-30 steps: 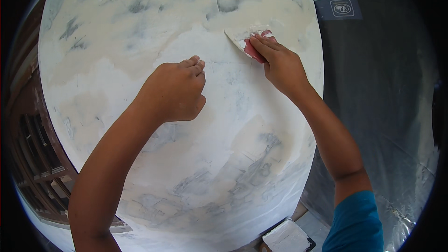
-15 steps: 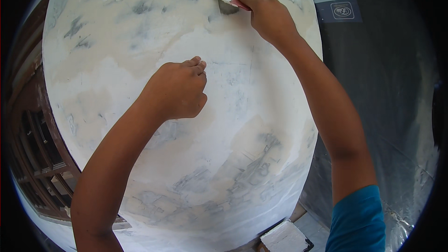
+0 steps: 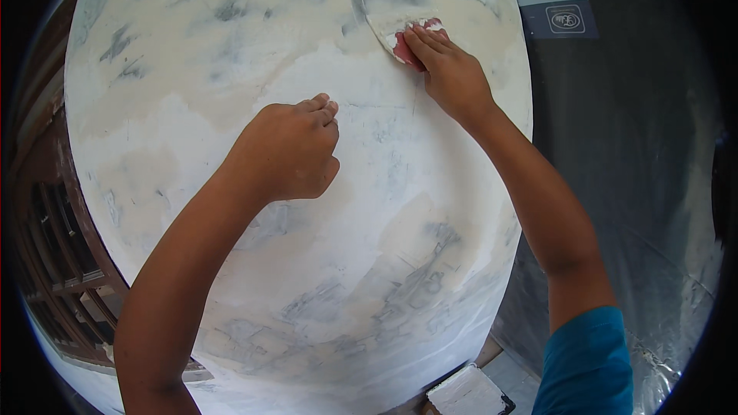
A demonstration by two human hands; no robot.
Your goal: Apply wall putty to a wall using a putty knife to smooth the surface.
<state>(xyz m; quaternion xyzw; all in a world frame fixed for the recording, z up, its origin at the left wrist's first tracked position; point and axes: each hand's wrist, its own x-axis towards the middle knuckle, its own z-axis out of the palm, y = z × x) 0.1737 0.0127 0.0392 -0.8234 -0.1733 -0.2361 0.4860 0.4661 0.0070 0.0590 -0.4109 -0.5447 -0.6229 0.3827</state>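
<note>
Pretty much the whole head view is filled by one big flat panel coated in white and cream putty [image 3: 307, 277], patchy and chalky, with grey smears showing through near its top edge and again down toward the bottom edge. It bulges like a dome, but that's just the fisheye bending it. Along the panel's left edge there's a dark brown wooden lattice frame [image 3: 54, 261], and off the right edge hangs a dark grey plastic sheet [image 3: 638, 184], a bit shiny and wrinkled, with a blue and white rectangular label [image 3: 555, 1] near its top. Below the panel's bottom edge sits a small flat slab caked in white putty [image 3: 469, 393].

The right hand [image 3: 450, 69] is up near the panel's top edge, a little right of centre. Its fingers are pressed flat on a wide thin scraper blade with a red grip, smeared with putty [image 3: 392, 11], holding the tool against the coating. The blade fans out up and left from the fingertips and lies flush on the surface. A blue sleeve [image 3: 588, 365] shows on that arm by the lower edge.

The left hand [image 3: 288, 150] is around the middle of the panel, curled into a loose fist with nothing in it, knuckles resting on the putty.
</note>
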